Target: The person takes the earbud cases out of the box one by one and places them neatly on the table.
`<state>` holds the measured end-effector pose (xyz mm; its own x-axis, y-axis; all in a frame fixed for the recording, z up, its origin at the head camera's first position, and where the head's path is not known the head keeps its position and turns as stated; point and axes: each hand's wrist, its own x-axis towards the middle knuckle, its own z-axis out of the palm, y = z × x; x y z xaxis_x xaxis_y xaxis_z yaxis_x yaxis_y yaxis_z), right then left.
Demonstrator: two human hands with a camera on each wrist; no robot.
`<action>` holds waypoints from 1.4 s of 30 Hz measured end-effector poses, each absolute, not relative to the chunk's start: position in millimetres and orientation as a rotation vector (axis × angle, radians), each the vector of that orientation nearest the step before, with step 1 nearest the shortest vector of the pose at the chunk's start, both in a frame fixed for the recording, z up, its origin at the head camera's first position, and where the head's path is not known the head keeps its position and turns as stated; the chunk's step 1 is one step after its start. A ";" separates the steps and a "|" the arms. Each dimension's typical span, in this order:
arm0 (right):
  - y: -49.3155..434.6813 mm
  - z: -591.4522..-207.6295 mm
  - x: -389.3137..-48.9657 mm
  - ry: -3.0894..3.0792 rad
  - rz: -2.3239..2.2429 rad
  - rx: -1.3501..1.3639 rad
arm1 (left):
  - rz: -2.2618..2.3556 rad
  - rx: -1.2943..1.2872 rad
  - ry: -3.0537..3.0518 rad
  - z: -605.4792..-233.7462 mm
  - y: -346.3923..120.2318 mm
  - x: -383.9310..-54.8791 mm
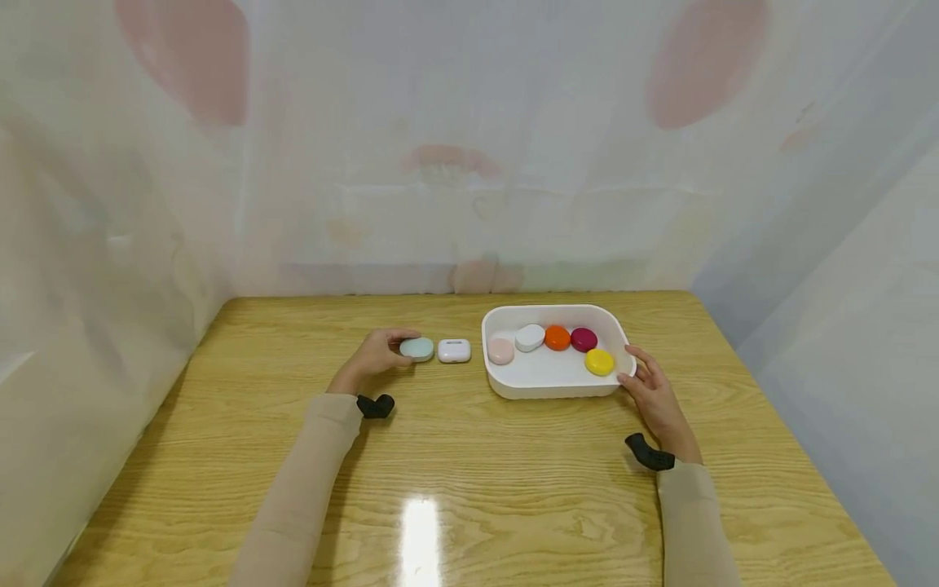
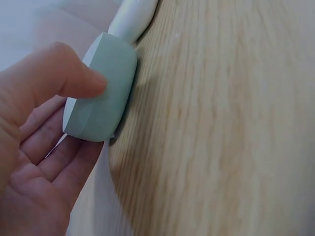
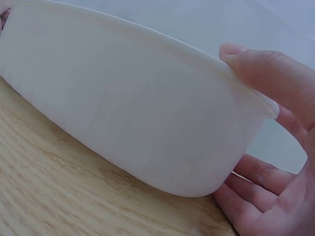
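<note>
My left hand [image 1: 376, 357] pinches a small mint-green oval case [image 1: 417, 350] at the tabletop, left of the middle. In the left wrist view, the thumb lies on one side of the mint-green case [image 2: 114, 101] and the fingers on the other. Just right of it sits a glossy white earbud case [image 1: 454, 351]. Farther right stands a white plastic bin [image 1: 555, 392] with rounded corners. My right hand [image 1: 659, 408] grips its right end; the right wrist view has the thumb over the rim of the bin [image 3: 123, 103] and fingers against its outer wall.
Inside the bin lie several small rounded pieces: pale pink [image 1: 501, 351], white [image 1: 530, 337], orange [image 1: 557, 337], magenta [image 1: 584, 339] and yellow [image 1: 599, 362]. The wooden table [image 1: 499, 473] ends at a pale curtain [image 1: 455, 212] behind.
</note>
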<state>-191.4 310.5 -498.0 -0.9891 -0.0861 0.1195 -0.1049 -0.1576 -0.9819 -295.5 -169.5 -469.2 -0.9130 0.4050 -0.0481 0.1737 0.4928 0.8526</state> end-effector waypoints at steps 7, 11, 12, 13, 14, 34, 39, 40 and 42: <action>310.9 -497.5 -192.4 -2.001 2.386 0.260 | 1.392 0.486 2.486 -481.3 -171.1 -303.7; 311.0 -498.1 -192.7 -1.999 2.384 0.264 | 1.391 0.497 2.475 -481.7 -170.2 -303.2; 311.0 -498.2 -192.7 -2.004 2.382 0.259 | 1.385 0.509 2.477 -481.6 -170.0 -302.7; 310.8 -498.4 -192.6 -2.012 2.376 0.251 | 1.381 0.519 2.479 -481.3 -170.0 -302.3; 310.8 -498.5 -192.6 -2.022 2.371 0.243 | 1.383 0.520 2.475 -480.9 -170.0 -301.8; 310.8 -495.6 -191.4 -2.102 2.332 0.166 | 1.515 0.678 2.489 -440.4 -138.4 -285.4; 311.6 -496.0 -191.8 -2.097 2.340 0.164 | 1.575 0.710 2.483 -433.8 -115.1 -276.5; 311.6 -496.0 -191.7 -2.097 2.341 0.164 | 1.586 0.709 2.480 -432.6 -110.2 -274.8; 311.3 -495.6 -191.3 -2.101 2.343 0.163 | 1.608 0.712 2.466 -430.3 -100.6 -271.4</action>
